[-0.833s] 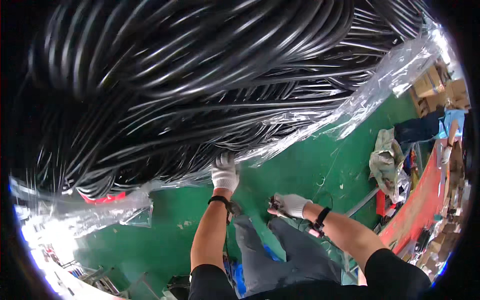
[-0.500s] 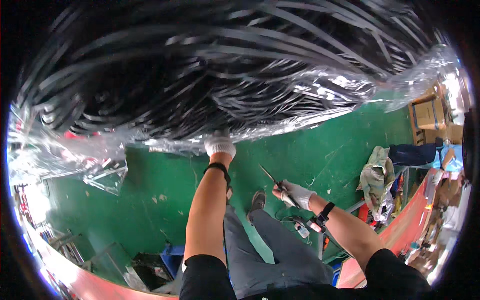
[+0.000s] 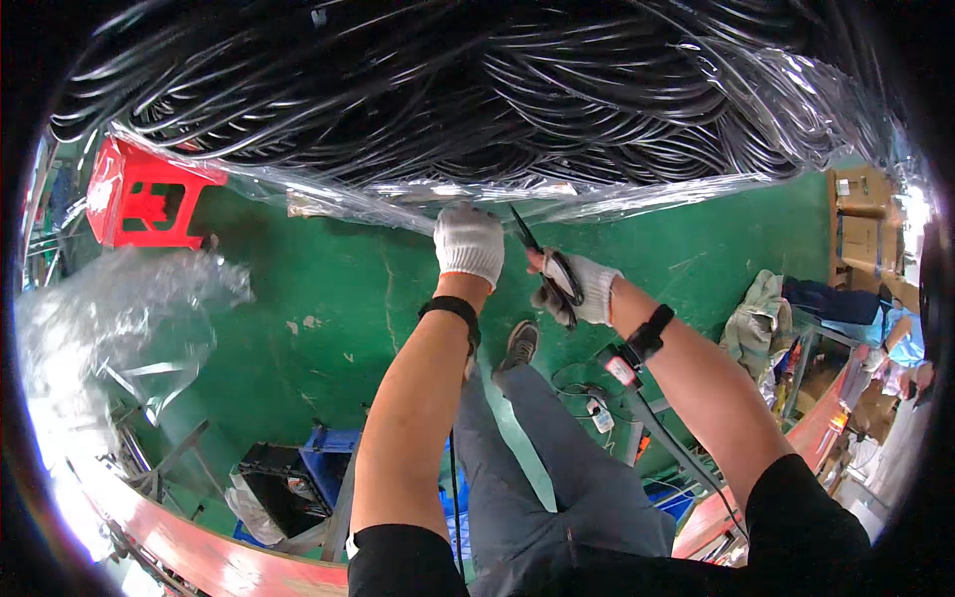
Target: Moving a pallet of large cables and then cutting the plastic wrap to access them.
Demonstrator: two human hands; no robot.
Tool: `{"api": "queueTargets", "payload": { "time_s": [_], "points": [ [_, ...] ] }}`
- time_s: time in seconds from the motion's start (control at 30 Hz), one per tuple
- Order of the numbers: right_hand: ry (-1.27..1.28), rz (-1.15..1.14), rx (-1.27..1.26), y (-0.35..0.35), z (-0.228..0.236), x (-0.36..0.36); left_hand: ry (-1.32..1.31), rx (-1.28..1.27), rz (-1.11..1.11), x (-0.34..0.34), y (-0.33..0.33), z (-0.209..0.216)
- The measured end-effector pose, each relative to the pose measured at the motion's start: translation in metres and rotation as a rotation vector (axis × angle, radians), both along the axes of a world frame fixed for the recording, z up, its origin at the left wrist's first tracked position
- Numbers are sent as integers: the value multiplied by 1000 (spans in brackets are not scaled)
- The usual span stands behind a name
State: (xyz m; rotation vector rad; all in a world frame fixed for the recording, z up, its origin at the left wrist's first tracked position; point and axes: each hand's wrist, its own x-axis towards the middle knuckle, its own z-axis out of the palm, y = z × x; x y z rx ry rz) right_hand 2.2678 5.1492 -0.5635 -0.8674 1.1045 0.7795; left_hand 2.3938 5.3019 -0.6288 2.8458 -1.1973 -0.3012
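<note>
A large mass of looped black cables (image 3: 398, 109) fills the top of the view, with clear plastic film (image 3: 368, 199) along its lower edge. My left hand (image 3: 470, 244), in a white knit glove, is closed on the film's edge just below the cables; its fingertips are hidden. Close beside it, my gloved right hand (image 3: 587, 289) holds a pair of scissors (image 3: 527, 234) by the black handles. The blades point up toward the film, near my left hand. Whether they touch the film I cannot tell.
A red plastic stool (image 3: 149, 194) stands at the left, above a loose sheet of clear film (image 3: 149, 318). Below are a black crate (image 3: 284, 488) and a reddish bench edge (image 3: 229, 567). Cardboard boxes (image 3: 860, 224) stand at the right; another person's arm (image 3: 895, 333) shows there.
My right hand has raised the scissors toward the film, beside my left hand. My left hand has moved up and right. At the left, the film has swung away from the cables, uncovering the red stool.
</note>
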Motion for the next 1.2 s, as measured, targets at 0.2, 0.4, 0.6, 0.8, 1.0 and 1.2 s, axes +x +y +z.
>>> {"api": "queueTargets", "payload": {
  "time_s": [0.2, 0.4, 0.6, 0.8, 1.0, 1.2],
  "points": [
    [46, 45, -83, 22, -13, 29, 118, 53, 16, 7, 7, -2],
    [-115, -17, -44, 14, -39, 31, 298, 147, -9, 15, 9, 5],
    [-66, -72, -50, 22, -42, 7, 250, 54, 95, 10, 41, -11],
    [-104, -97, -28, 43, -27, -22, 313, 209, 152, 27, 23, -30],
    [-110, -94, -49, 54, -4, -18, 393, 217, 149, 28, 23, -30],
    [79, -214, 77, 38, -69, 6, 296, 186, 124, 4, 37, -23]
  ]
}}
